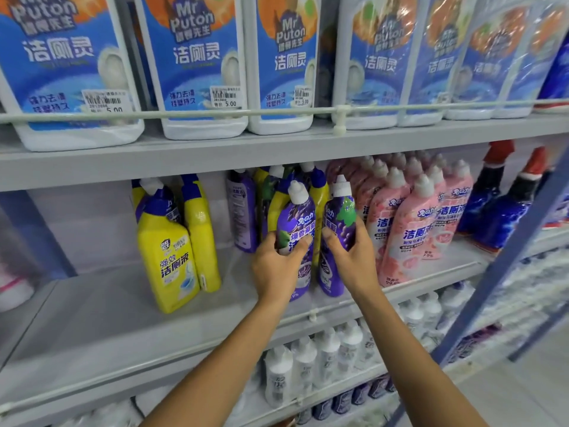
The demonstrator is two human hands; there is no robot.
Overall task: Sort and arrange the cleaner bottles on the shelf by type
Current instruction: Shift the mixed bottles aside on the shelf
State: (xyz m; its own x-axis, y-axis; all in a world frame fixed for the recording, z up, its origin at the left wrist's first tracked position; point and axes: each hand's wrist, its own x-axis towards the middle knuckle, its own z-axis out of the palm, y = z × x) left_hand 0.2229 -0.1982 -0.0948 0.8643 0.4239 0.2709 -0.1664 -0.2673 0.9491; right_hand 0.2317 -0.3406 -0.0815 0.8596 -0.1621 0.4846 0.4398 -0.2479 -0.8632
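Glossy plastic purple bottles (297,238) stand on a matt grey painted-metal shelf (123,318).

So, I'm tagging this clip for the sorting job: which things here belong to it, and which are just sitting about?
Part of the job: left hand gripping a purple bottle; right hand gripping a second purple bottle; yellow bottles; pink bottles; the middle shelf they stand on.
Just sitting about: blue-label jugs up top; white bottles lower down.
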